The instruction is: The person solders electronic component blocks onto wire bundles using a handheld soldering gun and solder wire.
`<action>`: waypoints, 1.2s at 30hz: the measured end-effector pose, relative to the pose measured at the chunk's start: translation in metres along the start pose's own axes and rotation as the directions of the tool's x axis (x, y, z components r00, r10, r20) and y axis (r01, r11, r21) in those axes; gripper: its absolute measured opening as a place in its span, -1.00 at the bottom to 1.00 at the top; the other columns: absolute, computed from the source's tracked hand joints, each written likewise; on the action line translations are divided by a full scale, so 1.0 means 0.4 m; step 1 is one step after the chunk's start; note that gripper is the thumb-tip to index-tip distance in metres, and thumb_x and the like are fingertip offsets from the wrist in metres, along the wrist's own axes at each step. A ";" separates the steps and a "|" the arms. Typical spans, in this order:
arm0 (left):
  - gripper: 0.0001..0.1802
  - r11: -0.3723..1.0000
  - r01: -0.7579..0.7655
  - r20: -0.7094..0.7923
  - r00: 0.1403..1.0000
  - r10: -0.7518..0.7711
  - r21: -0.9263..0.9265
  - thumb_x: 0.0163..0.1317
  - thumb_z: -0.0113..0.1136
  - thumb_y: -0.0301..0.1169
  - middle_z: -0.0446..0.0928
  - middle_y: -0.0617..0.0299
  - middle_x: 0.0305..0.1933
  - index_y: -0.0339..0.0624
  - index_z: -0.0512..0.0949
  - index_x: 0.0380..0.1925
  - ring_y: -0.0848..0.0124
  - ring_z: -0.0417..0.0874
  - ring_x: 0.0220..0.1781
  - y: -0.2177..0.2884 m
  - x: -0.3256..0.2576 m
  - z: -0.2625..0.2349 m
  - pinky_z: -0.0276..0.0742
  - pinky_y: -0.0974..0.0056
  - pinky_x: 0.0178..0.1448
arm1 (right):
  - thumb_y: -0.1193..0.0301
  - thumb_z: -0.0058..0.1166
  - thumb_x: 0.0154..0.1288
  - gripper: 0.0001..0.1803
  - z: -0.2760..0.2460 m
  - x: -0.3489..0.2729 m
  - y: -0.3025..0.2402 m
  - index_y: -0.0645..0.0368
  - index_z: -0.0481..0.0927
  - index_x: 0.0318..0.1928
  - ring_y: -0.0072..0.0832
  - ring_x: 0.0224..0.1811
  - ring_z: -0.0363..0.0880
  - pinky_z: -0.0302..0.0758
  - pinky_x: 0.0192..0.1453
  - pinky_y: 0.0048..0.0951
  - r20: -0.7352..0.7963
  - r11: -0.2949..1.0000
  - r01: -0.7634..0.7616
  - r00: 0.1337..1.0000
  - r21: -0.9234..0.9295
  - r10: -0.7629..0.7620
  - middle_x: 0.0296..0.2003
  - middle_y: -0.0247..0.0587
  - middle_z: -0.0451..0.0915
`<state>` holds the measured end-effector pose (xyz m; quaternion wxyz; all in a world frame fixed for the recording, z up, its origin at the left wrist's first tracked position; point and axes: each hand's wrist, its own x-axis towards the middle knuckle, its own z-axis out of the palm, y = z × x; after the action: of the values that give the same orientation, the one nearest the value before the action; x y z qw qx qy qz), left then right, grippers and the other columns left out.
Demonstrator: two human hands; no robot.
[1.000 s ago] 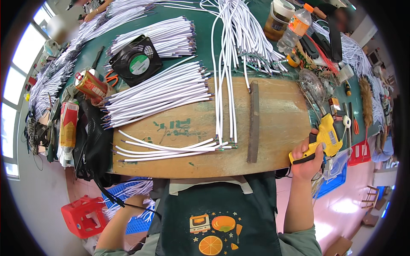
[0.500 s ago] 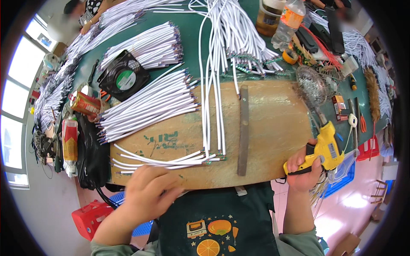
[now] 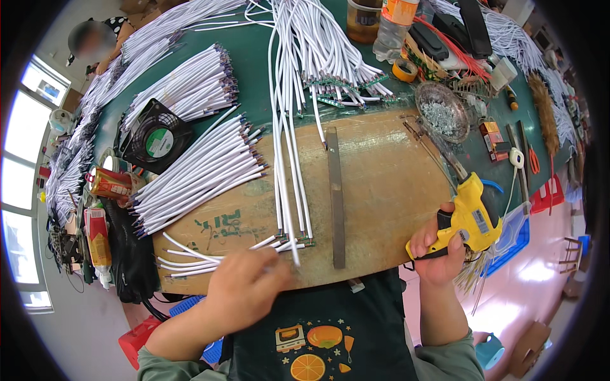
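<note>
Cables point(image 3: 194, 272) lie beside curled left hand point(image 3: 246, 289), hold unclear; right hand point(image 3: 441, 269) grips soldering gun point(image 3: 475, 213).

The right hand point(image 3: 440, 259) grips a yellow soldering gun point(image 3: 476, 219) at four o'clock; left hand point(image 3: 249, 289) by white cables point(image 3: 195, 255) at seven; black fan point(image 3: 155, 136) at ten, metal dish point(image 3: 443, 120) at two

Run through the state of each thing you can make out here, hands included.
Yellow soldering gun, gripped, nose pointing away from the person
Right hand, closed around its handle
Left hand, near the loose white cables, blurred, grip unclear
Loose white cables, curved, partly hidden
Metal dish, holding silvery bits
Black cooling fan, tilted; spinning or not, unclear
Drink can, tipped over
Dark bar, lying flat
</note>
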<state>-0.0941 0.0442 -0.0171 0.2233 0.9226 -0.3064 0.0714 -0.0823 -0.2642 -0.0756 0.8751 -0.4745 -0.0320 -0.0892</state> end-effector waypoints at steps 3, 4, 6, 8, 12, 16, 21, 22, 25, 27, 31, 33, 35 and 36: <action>-0.78 0.939 -0.227 0.429 0.844 0.322 -0.258 0.03 0.12 -0.37 0.44 0.14 -0.06 -0.10 0.52 -0.26 0.35 0.53 -0.32 0.056 0.018 -0.081 0.46 0.30 -0.30 | 0.03 -0.04 0.32 -0.38 0.002 0.005 0.001 0.22 0.22 0.18 -0.56 -0.64 0.36 0.35 -0.54 -0.52 0.015 0.999 0.020 1.000 -0.041 -0.020 -0.52 -0.32 0.38; -0.80 0.905 -0.253 0.517 0.753 0.407 -0.342 0.05 0.11 -0.36 0.44 0.13 -0.04 -0.11 0.52 -0.29 0.35 0.54 -0.34 0.075 0.015 -0.089 0.48 0.32 -0.32 | 0.03 -0.04 0.32 -0.38 0.005 0.006 0.002 0.22 0.21 0.18 -0.56 -0.64 0.36 0.35 -0.54 -0.53 0.016 0.999 0.018 1.000 -0.033 -0.018 -0.51 -0.32 0.38; -0.83 0.758 -0.145 0.456 0.721 0.521 -0.636 0.10 0.08 -0.36 0.44 0.15 -0.03 -0.13 0.51 -0.30 0.35 0.56 -0.38 0.076 0.017 -0.077 0.49 0.32 -0.36 | 0.03 -0.04 0.32 -0.38 0.005 0.008 0.003 0.22 0.21 0.18 -0.56 -0.64 0.36 0.35 -0.54 -0.53 0.018 0.999 0.017 1.000 -0.033 -0.016 -0.51 -0.32 0.38; -0.76 0.774 -0.099 0.480 0.733 0.481 -0.625 0.12 0.21 -0.38 0.45 0.05 0.10 -0.15 0.56 -0.19 0.28 0.61 -0.31 0.069 0.058 -0.074 0.55 0.29 -0.31 | 0.03 -0.04 0.32 -0.38 0.006 0.004 0.005 0.23 0.21 0.18 -0.56 -0.64 0.36 0.35 -0.55 -0.53 0.020 0.999 0.018 1.000 -0.034 -0.017 -0.51 -0.31 0.38; -0.85 0.750 0.135 0.213 0.977 0.008 -0.648 0.15 0.22 -0.47 0.59 0.11 -0.15 -0.27 0.58 -0.28 0.21 0.63 -0.23 0.036 0.135 -0.013 0.54 0.27 -0.14 | 0.03 -0.04 0.31 -0.37 0.008 0.000 0.002 0.23 0.21 0.18 -0.57 -0.64 0.36 0.34 -0.55 -0.53 0.008 0.998 0.033 0.999 -0.054 -0.033 -0.51 -0.32 0.39; -0.82 0.705 0.520 0.421 0.843 -0.334 -0.482 0.16 0.24 -0.43 0.61 0.14 -0.33 -0.28 0.60 -0.26 0.37 0.60 -0.33 0.000 0.189 0.019 0.48 0.35 -0.20 | 0.05 0.09 0.23 -0.32 0.006 -0.009 -0.001 0.27 0.26 0.17 -0.52 -0.62 0.38 0.37 -0.53 -0.49 -0.018 1.000 -0.006 1.000 -0.012 0.006 -0.52 -0.28 0.43; -0.83 0.647 0.612 0.421 0.788 -0.449 -0.455 0.16 0.24 -0.41 0.61 0.16 -0.39 -0.26 0.62 -0.30 0.45 0.59 -0.38 0.004 0.203 0.045 0.48 0.36 -0.25 | 0.01 0.19 0.16 -0.25 0.024 -0.043 -0.005 0.25 0.26 0.17 -0.53 -0.64 0.38 0.36 -0.57 -0.50 -0.016 0.992 -0.086 0.996 -0.094 0.084 -0.54 -0.29 0.43; -0.84 0.639 0.624 0.435 0.778 -0.453 -0.450 0.15 0.24 -0.40 0.60 0.15 -0.39 -0.26 0.62 -0.32 0.42 0.60 -0.38 0.003 0.206 0.045 0.48 0.35 -0.26 | -0.01 0.19 0.15 -0.25 0.025 -0.055 -0.006 0.23 0.25 0.16 -0.54 -0.66 0.38 0.36 -0.58 -0.50 0.012 0.983 -0.126 0.992 -0.135 0.129 -0.56 -0.31 0.41; -0.85 0.704 0.568 0.389 0.817 -0.424 -0.426 0.13 0.26 -0.41 0.60 0.14 -0.40 -0.25 0.63 -0.35 0.36 0.61 -0.38 -0.002 0.210 0.052 0.49 0.34 -0.27 | 0.05 0.28 0.11 -0.22 0.043 -0.089 -0.012 0.23 0.25 0.19 -0.45 -0.50 0.50 0.47 -0.42 -0.46 0.027 0.968 -0.221 0.974 -0.117 0.225 -0.44 -0.21 0.50; -0.86 0.771 0.496 0.330 0.862 -0.384 -0.400 0.11 0.27 -0.41 0.59 0.13 -0.40 -0.24 0.63 -0.37 0.33 0.62 -0.37 -0.005 0.210 0.057 0.49 0.33 -0.28 | 0.12 0.29 0.13 -0.22 0.057 -0.088 -0.016 0.22 0.23 0.23 -0.30 -0.14 0.59 0.54 -0.03 -0.33 0.152 0.952 -0.305 0.942 0.016 0.299 -0.14 -0.09 0.54; -0.88 0.846 0.390 0.217 0.919 -0.330 -0.363 0.07 0.28 -0.42 0.57 0.13 -0.43 -0.21 0.63 -0.40 0.27 0.62 -0.37 -0.004 0.207 0.065 0.50 0.27 -0.29 | 0.15 0.30 0.13 -0.21 0.128 -0.047 -0.009 0.18 0.21 0.26 -0.16 0.14 0.46 0.42 0.20 -0.18 0.152 0.920 -0.371 0.924 0.124 0.352 0.12 -0.02 0.41; -0.89 0.860 0.376 0.205 0.924 -0.322 -0.345 0.07 0.28 -0.42 0.56 0.13 -0.44 -0.20 0.63 -0.40 0.25 0.62 -0.37 -0.006 0.207 0.067 0.50 0.26 -0.30 | 0.17 0.29 0.14 -0.22 0.146 -0.024 0.000 0.14 0.21 0.27 -0.04 0.33 0.23 0.28 0.32 -0.05 0.213 0.883 -0.421 0.901 0.208 0.379 0.32 -0.02 0.16; -0.89 0.876 0.351 0.199 0.933 -0.299 -0.332 0.06 0.29 -0.44 0.56 0.13 -0.43 -0.20 0.63 -0.40 0.24 0.61 -0.39 -0.008 0.207 0.067 0.50 0.25 -0.31 | 0.16 0.29 0.14 -0.23 0.161 -0.017 0.017 0.13 0.22 0.27 -0.03 0.36 0.18 0.26 0.34 -0.03 0.212 0.888 -0.410 0.905 0.208 0.368 0.35 -0.04 0.10; -0.89 0.874 0.356 0.198 0.932 -0.304 -0.331 0.06 0.29 -0.44 0.56 0.13 -0.43 -0.20 0.63 -0.40 0.24 0.61 -0.39 -0.009 0.204 0.068 0.50 0.25 -0.31 | 0.16 0.28 0.14 -0.23 0.164 -0.014 0.024 0.12 0.22 0.27 -0.01 0.39 0.13 0.24 0.35 -0.01 0.217 0.892 -0.401 0.909 0.209 0.357 0.37 -0.06 0.05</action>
<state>-0.0266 -0.0089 -0.0207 0.3759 0.9071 -0.1669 -0.0901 -0.0842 -0.2035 -0.0483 0.9219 -0.3642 -0.0250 0.1298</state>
